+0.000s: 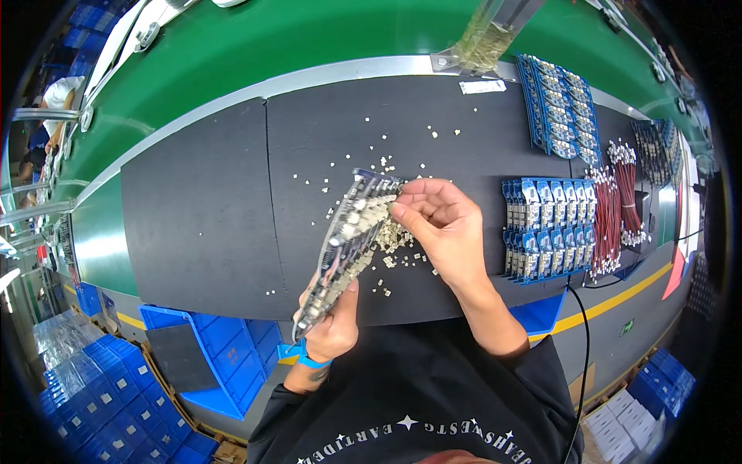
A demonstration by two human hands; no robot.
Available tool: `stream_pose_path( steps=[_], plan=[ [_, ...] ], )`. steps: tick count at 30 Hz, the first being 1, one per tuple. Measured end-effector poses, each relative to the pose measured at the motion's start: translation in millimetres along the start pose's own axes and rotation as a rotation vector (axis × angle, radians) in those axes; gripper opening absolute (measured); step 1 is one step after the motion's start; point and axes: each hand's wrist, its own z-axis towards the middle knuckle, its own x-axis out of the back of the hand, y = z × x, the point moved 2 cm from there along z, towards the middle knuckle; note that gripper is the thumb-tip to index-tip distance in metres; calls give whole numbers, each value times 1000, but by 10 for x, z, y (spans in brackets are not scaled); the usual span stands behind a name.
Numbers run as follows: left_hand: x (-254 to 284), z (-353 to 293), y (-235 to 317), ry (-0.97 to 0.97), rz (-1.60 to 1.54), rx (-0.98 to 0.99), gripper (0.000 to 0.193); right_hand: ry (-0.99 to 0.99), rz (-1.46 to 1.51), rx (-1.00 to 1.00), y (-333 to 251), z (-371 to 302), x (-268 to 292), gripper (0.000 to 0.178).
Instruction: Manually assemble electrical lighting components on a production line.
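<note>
A panel of circuit boards (349,236), dark and set with rows of small pale parts, is held up at a steep tilt over the black work surface. My left hand (334,323), with a blue wristband, grips its lower end. At the panel's upper right edge my right hand (447,220) is closed, thumb and forefinger pinched together; whatever is between the fingertips is too small to make out. Below the right hand lies a loose heap of tiny cream-white connectors (396,237), partly hidden by the panel. More of them are scattered across the black mat (209,185).
Stacked blue circuit boards (547,232) stand to the right, beside bundles of red wires (607,224). Another stack of boards (558,112) sits farther back, near a metal post (483,39). Blue bins (224,359) are below the table's left front edge. Beyond runs a green conveyor (309,39).
</note>
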Motion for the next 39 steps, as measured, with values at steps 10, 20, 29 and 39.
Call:
stream_pose_path(
  steps=[10,20,29,39],
  plan=[
    [-13,26,-2,-52,21,-20,27,8,-56,-21,6,49,14,22],
    [-11,47,-9,-60,18,-11,28,-39,-92,-85,27,61,66,21],
    [-26,22,-65,-147,91,-27,34,-38,73,-38,-31,10,-43,24],
    [-31,29,-63,-120,37,-5,31,-63,8,-85,-29,16,-20,24]
  ],
)
